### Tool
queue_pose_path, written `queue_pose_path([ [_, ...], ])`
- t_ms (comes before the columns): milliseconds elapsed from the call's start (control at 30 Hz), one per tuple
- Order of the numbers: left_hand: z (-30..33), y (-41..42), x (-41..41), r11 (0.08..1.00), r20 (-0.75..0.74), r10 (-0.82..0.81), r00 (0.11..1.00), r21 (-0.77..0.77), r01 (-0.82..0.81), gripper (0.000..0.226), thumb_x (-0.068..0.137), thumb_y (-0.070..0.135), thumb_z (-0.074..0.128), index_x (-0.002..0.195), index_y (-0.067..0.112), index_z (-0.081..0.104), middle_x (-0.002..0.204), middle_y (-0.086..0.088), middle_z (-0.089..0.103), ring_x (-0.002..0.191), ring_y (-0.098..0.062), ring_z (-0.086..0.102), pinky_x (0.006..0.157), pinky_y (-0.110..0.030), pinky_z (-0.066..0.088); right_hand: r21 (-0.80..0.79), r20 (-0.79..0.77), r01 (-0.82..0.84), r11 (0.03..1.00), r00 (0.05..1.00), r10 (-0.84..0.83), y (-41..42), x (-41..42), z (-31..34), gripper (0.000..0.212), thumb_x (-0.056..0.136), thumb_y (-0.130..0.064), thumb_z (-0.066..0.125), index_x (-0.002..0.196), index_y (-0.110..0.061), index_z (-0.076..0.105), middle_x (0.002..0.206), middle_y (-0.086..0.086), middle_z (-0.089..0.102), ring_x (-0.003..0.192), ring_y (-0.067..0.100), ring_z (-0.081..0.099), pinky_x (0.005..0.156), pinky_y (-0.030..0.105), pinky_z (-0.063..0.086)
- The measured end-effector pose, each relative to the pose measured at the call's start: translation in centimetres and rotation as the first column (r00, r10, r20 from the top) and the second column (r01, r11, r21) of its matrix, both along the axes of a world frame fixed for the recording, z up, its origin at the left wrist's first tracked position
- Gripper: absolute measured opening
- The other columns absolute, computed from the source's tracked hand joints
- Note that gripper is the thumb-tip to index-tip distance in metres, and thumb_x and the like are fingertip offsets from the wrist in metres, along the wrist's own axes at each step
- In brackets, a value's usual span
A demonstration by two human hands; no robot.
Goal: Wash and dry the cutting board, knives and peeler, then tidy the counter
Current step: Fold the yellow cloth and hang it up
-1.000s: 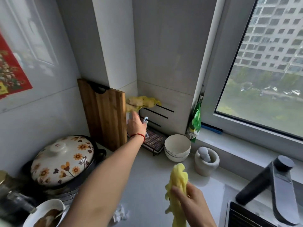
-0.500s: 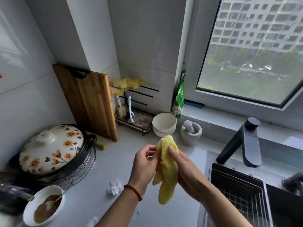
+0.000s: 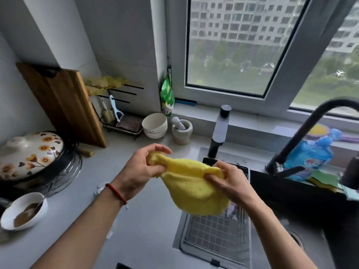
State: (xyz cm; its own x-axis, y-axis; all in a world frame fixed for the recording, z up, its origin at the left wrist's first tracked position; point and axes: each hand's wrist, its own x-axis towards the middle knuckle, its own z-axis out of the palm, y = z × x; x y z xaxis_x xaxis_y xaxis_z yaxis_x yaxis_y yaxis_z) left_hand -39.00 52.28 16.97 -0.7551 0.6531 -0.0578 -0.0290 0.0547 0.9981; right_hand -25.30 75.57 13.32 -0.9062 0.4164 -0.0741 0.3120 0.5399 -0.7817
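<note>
On the grey counter (image 3: 147, 226), two hands, left (image 3: 142, 169) and right (image 3: 231, 183), each pinch one yellow cloth (image 3: 194, 191).

- You're standing in a home kitchen: a sink (image 3: 217, 235) with a black faucet (image 3: 303, 133) is set into the grey counter (image 3: 147, 220).
- A wooden cutting board (image 3: 64, 105), a flowered pot lid (image 3: 29, 152) and bowls (image 3: 154, 125) line the wall.
- Your window (image 3: 242, 45) faces apartment blocks.

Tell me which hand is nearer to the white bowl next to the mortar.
Left. The left hand grips one end of the yellow cloth just in front of the white bowl; the right hand pinches the other end farther right, over the sink rack.
</note>
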Motion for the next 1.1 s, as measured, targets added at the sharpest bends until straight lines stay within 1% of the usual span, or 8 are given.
queue_pose_path([
  [100,0.4,2.8,3.0,0.998,0.023,-0.043,0.999,0.053,0.042,0.047,0.070,-0.010,0.068,0.104,0.023,0.072,0.092,-0.010,0.065,0.083,-0.019,0.059,0.069,-0.024,0.052,0.050,-0.003,-0.032,0.998,0.999,0.032,1.6,2.4,-0.2,0.016,0.086,-0.035,0.069,0.080,-0.025,0.057,0.077,-0.008,0.063,0.075,0.013,0.060,0.060,0.029,0.048],
  [267,-0.1,9.0,8.4,0.991,-0.031,-0.128,0.991,0.025,0.129,0.061,0.073,-0.009,0.069,0.123,0.026,0.068,0.092,0.001,0.068,0.088,-0.017,0.065,0.078,-0.027,0.054,-0.560,-0.002,-0.184,0.808,0.975,0.220,5.5,7.6,-1.4,0.064,0.073,-0.060,0.081,0.129,-0.042,0.055,0.119,-0.008,0.069,0.107,0.012,0.069,0.095,0.041,0.058],
  [333,-0.2,10.3,9.7,0.983,0.028,-0.176,0.984,0.047,0.175,0.059,0.078,-0.009,0.066,0.126,0.025,0.067,0.096,-0.004,0.071,0.090,-0.018,0.067,0.078,-0.028,0.055,-0.572,-0.046,-0.277,0.772,0.950,0.307,6.5,8.7,-1.9,0.082,0.074,-0.063,0.080,0.144,-0.054,0.039,0.137,-0.011,0.060,0.120,0.009,0.064,0.106,0.040,0.051],
  [467,-0.4,13.5,12.9,0.959,0.041,-0.285,0.958,0.001,0.285,0.048,0.088,-0.002,0.066,0.129,0.024,0.067,0.107,-0.010,0.073,0.099,-0.020,0.067,0.082,-0.029,0.055,-0.469,-0.101,-0.382,0.796,0.919,0.381,8.5,11.5,-3.1,0.057,0.082,-0.051,0.080,0.133,-0.051,0.053,0.127,-0.017,0.061,0.116,0.005,0.062,0.101,0.035,0.055],
  [767,-2.0,16.8,13.2,0.829,-0.489,-0.382,0.785,-0.556,0.057,0.027,0.096,0.015,0.066,0.122,0.024,0.071,0.108,0.011,0.068,0.101,-0.007,0.060,0.090,-0.024,0.051,-0.212,-0.004,-0.105,0.972,0.994,0.107,14.4,16.0,-4.6,0.035,0.077,-0.040,0.086,0.086,-0.020,0.058,0.078,-0.002,0.063,0.070,0.007,0.058,0.062,0.031,0.051],
  [900,-2.9,15.8,12.1,0.871,-0.277,-0.363,0.890,-0.441,0.218,0.031,0.090,0.011,0.073,0.114,0.031,0.075,0.104,0.009,0.072,0.099,-0.007,0.065,0.083,-0.020,0.053,-0.219,0.138,-0.079,0.973,0.984,0.111,15.7,16.8,-3.9,0.027,0.081,-0.036,0.085,0.098,-0.023,0.068,0.094,-0.001,0.071,0.086,0.016,0.068,0.074,0.032,0.057],
  [967,-3.0,15.3,10.6,0.947,0.013,-0.261,0.965,-0.193,0.258,0.034,0.087,0.016,0.080,0.117,0.030,0.074,0.107,0.000,0.075,0.102,-0.013,0.070,0.081,-0.026,0.058,-0.524,-0.027,-0.056,0.850,0.998,0.049,16.3,17.1,-3.4,0.034,0.084,-0.038,0.081,0.108,-0.015,0.073,0.103,0.004,0.073,0.094,0.021,0.068,0.081,0.034,0.058],
  [1100,-6.6,15.7,9.4,0.970,0.507,-0.179,0.843,-0.052,0.237,0.055,0.091,0.044,0.070,0.137,0.016,0.060,0.126,-0.013,0.071,0.117,-0.031,0.068,0.101,-0.054,0.052,-0.988,-0.046,0.003,0.154,0.948,-0.314,14.7,17.7,-5.3,0.076,0.095,-0.067,0.049,0.138,-0.005,0.061,0.140,0.023,0.059,0.128,0.041,0.058,0.105,0.057,0.048],
])
